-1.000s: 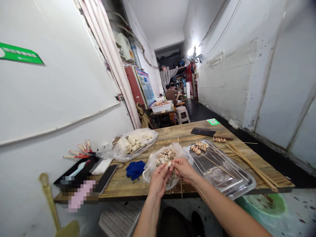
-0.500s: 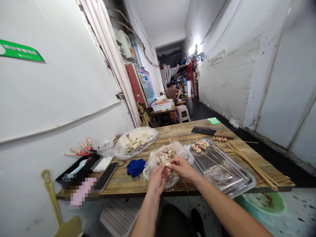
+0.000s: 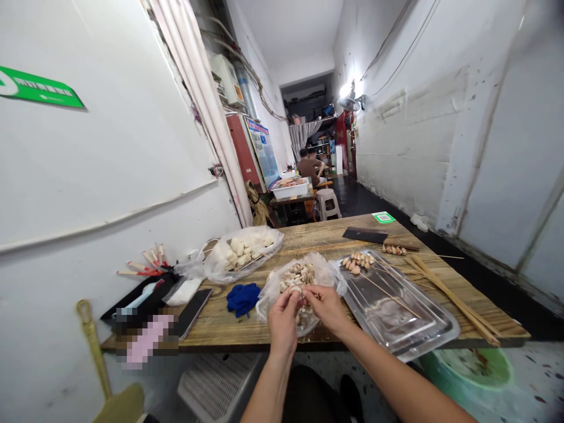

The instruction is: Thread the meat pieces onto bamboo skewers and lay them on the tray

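Wooden worktop (image 3: 379, 235) carries steel tray (image 3: 396, 305), right; bag of food pieces (image 3: 299, 279) centre. Left hand (image 3: 282, 320) and right hand (image 3: 328, 308) meet over bag's near edge, fingers pinched together on one pale piece (image 3: 296, 289), equally close. Skewer's axis: cannot tell.

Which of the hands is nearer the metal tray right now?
Right. The right hand sits just beside the metal tray edge, over the bag of pieces; the left hand is farther, on its other side.
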The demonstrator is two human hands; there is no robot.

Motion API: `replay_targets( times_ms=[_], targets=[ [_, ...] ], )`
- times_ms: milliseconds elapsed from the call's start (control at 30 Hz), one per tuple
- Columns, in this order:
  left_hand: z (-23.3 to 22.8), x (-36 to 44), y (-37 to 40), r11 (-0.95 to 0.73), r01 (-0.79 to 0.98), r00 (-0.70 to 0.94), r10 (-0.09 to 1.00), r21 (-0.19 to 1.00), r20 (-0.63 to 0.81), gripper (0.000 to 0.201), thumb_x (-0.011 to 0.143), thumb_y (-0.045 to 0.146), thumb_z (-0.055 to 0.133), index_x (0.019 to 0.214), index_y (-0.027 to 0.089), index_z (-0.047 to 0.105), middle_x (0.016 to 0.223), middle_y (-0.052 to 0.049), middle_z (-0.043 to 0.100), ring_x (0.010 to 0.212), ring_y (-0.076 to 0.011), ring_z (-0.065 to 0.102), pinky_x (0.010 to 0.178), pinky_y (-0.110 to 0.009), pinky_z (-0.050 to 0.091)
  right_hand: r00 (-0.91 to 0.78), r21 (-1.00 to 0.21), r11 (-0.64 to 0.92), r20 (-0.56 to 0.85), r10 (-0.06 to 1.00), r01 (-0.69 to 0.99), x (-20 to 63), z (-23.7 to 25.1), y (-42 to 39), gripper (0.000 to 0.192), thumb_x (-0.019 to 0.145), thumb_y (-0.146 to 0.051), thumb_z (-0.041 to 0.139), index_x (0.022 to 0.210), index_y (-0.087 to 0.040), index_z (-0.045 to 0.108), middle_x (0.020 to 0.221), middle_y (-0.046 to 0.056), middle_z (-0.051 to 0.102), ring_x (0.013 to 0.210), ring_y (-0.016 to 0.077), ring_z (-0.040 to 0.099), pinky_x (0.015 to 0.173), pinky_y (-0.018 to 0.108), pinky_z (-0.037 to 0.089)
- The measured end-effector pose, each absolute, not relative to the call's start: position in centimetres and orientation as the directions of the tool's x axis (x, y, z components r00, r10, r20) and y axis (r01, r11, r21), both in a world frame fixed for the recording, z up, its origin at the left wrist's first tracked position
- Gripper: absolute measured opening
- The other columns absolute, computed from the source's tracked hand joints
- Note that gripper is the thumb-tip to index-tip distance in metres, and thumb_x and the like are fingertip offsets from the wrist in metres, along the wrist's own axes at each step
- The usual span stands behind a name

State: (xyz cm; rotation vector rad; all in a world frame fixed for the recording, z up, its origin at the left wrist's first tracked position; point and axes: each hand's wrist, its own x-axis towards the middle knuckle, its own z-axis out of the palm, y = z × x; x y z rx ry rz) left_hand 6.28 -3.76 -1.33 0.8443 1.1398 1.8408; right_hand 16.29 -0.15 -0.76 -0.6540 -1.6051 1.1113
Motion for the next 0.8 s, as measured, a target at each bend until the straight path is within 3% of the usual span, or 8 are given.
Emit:
replay_targets(
  times_ms=[100, 267, 467, 567, 700, 800],
  targets=[
    [-1.2, 6.3, -3.8, -0.281, -0.272, -0.461, 0.878, 0.921, 0.132, 0.029, 0.062, 0.028, 0.067, 0.086, 0.011, 0.065, 0.088, -0.007, 0.067, 0.082, -0.0183, 0.061, 0.079, -0.032, 0.047, -0.298, -0.861, 0.508, 0.494, 0.817, -0.036, 16.6, -0.6, -0.3, 0.021, 0.078, -0.022, 0.05, 0.089, -0.021, 0.067, 0.085, 0.004, 0.068, 0.079, 0.0189, 0.06, 0.072, 0.029, 0.044],
    [-1.5, 5.9, -3.9, -0.265, -0.187, -0.461, 0.874, 0.946, 0.153, 0.032, 0.063, 0.027, 0.066, 0.092, 0.012, 0.064, 0.089, -0.007, 0.068, 0.082, -0.0189, 0.062, 0.08, -0.034, 0.047, -0.272, -0.716, 0.664, 0.609, 0.745, 0.216, 16.8, -0.4, -0.6, 0.019, 0.079, -0.017, 0.048, 0.08, -0.017, 0.067, 0.078, 0.007, 0.067, 0.072, 0.0174, 0.059, 0.068, 0.026, 0.042],
    [-1.5, 5.8, -4.3, -0.234, -0.109, -0.427, 0.889, 0.966, 0.167, 0.034, 0.065, 0.028, 0.065, 0.096, 0.015, 0.064, 0.089, -0.006, 0.068, 0.082, -0.0188, 0.062, 0.079, -0.031, 0.047, -0.309, -0.566, 0.711, 0.647, 0.697, 0.417, 16.4, -0.6, -0.8, 0.017, 0.076, -0.012, 0.048, 0.069, -0.015, 0.063, 0.067, 0.005, 0.064, 0.064, 0.0153, 0.056, 0.062, 0.023, 0.039],
    [-1.1, 5.7, -4.4, -0.205, -0.18, -0.366, 0.922, 0.962, 0.128, 0.03, 0.064, 0.028, 0.065, 0.091, 0.014, 0.065, 0.086, -0.006, 0.068, 0.078, -0.0173, 0.062, 0.076, -0.029, 0.048, -0.294, -0.601, 0.687, 0.626, 0.723, 0.409, 16.3, -0.6, -0.1, 0.017, 0.075, -0.013, 0.049, 0.065, -0.015, 0.063, 0.063, 0.004, 0.063, 0.061, 0.0137, 0.054, 0.06, 0.022, 0.037],
    [-0.9, 5.3, -4.5, -0.119, -0.288, -0.281, 0.959, 0.95, 0.035, 0.028, 0.064, 0.026, 0.066, 0.087, 0.012, 0.066, 0.078, -0.006, 0.068, 0.07, -0.0137, 0.062, 0.072, -0.026, 0.048, -0.23, -0.764, 0.546, 0.495, 0.838, 0.344, 16.7, -0.3, 1.2, 0.018, 0.073, -0.015, 0.049, 0.064, -0.014, 0.065, 0.06, 0.003, 0.064, 0.055, 0.0124, 0.055, 0.055, 0.02, 0.038],
    [-1.0, 5.0, -4.6, -0.098, -0.358, -0.25, 0.968, 0.929, 0.005, 0.026, 0.064, 0.025, 0.066, 0.087, 0.013, 0.066, 0.079, -0.006, 0.067, 0.071, -0.0126, 0.061, 0.073, -0.025, 0.047, -0.316, -0.835, 0.512, 0.439, 0.841, 0.204, 17.1, -0.3, 1.5, 0.017, 0.073, -0.019, 0.051, 0.069, -0.015, 0.067, 0.062, 0.001, 0.066, 0.059, 0.0128, 0.058, 0.057, 0.02, 0.041]
  ],
)
